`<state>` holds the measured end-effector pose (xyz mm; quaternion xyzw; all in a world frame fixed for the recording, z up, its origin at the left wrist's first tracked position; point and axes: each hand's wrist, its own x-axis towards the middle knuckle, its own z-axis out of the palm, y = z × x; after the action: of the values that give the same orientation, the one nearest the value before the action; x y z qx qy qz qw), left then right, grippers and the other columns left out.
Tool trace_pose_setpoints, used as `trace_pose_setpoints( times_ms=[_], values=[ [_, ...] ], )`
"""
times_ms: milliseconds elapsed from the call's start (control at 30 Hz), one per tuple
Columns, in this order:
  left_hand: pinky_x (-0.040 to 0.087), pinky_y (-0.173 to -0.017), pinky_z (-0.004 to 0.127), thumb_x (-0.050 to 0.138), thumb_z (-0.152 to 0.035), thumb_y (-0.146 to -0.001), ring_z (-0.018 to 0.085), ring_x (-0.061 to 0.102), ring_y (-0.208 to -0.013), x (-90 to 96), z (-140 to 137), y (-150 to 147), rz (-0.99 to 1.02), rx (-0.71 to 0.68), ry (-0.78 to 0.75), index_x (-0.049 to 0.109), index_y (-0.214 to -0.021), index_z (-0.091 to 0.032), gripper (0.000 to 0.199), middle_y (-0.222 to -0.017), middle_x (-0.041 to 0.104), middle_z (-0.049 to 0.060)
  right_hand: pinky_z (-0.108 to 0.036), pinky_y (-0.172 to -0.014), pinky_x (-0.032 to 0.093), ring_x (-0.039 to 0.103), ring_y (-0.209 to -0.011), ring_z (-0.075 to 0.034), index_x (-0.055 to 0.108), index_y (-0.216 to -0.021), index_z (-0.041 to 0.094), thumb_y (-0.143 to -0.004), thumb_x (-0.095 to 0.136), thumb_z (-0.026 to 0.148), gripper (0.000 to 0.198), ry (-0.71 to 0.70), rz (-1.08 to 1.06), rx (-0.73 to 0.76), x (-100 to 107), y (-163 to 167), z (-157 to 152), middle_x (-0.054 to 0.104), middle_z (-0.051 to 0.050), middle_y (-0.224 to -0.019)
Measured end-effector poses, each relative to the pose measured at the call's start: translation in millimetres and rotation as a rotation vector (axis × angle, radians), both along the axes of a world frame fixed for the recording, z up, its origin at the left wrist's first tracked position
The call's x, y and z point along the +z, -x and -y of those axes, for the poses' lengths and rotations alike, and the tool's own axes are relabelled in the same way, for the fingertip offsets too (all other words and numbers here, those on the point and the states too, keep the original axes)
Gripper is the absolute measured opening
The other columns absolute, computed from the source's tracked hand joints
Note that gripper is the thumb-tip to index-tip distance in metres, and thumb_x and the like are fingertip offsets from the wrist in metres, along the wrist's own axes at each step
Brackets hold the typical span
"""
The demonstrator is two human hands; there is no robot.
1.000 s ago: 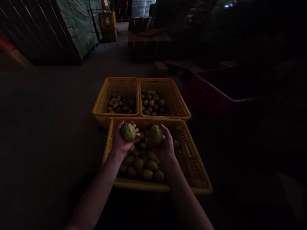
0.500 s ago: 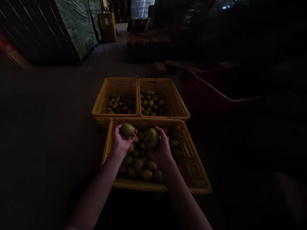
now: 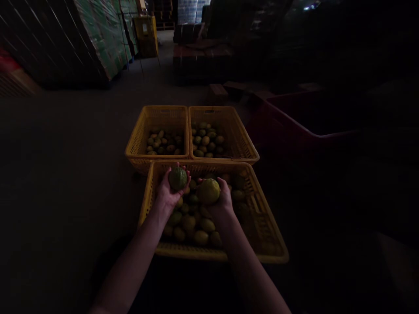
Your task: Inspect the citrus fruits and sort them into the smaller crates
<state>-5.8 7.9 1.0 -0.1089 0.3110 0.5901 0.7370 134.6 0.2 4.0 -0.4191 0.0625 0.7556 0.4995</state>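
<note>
My left hand (image 3: 167, 196) cups a dark green, bumpy round fruit (image 3: 178, 178), fingers curled up around its far side. In my right hand (image 3: 224, 198) rests a larger yellow-green fruit (image 3: 209, 191), gripped from the right and below. Both are held over the near yellow crate (image 3: 271, 235), which has slatted sides. Loose green and yellowish fruits (image 3: 188, 223) of the same sort lie in that crate, partly hidden by my hands and forearms. The dim light does not let me tell the exact kind of fruit.
Behind the near crate stand two more yellow crates, a left one (image 3: 134, 135) and a right one (image 3: 245, 135), each with fruits inside. A dark red bin (image 3: 291, 122) is at the right. Wrapped green stacks (image 3: 104, 39), a yellow stand (image 3: 147, 37) and a cardboard box (image 3: 217, 92) lie farther back.
The fruit in my left hand has turned, so a rounder, darker side faces me. In my right hand the fruit has rolled too and sits slightly lower and to the right.
</note>
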Motion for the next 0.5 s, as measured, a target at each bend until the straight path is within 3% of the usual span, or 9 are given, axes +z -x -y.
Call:
trace_pose_setpoints(
  times_ms=[267, 500],
  values=[
    [0.053, -0.062, 0.024, 0.045, -0.033, -0.093, 0.011, 0.064, -0.062, 20.6, 9.4, 2.6, 0.096, 0.042, -0.049, 0.066, -0.071, -0.016, 0.034, -0.064, 0.068, 0.001, -0.028, -0.047, 0.052, 0.060, -0.043, -0.016, 0.065, -0.063, 0.016, -0.082, 0.047, 0.032, 0.030, -0.017, 0.044, 0.013, 8.7, 3.5, 3.3, 0.067, -0.004, -0.052],
    [0.050, -0.056, 0.030, 0.038, -0.030, -0.091, 0.017, 0.061, -0.055, 19.1, 14.4, 3.6, -0.207, -0.078, -0.316, 0.067, -0.053, -0.015, 0.050, -0.056, 0.064, 0.008, -0.026, -0.057, 0.055, 0.067, -0.056, -0.018, 0.065, -0.054, 0.017, -0.070, 0.062, 0.034, 0.023, -0.274, 0.272, -0.012, 12.2, 9.8, 13.5, 0.068, -0.003, -0.053]
  ],
)
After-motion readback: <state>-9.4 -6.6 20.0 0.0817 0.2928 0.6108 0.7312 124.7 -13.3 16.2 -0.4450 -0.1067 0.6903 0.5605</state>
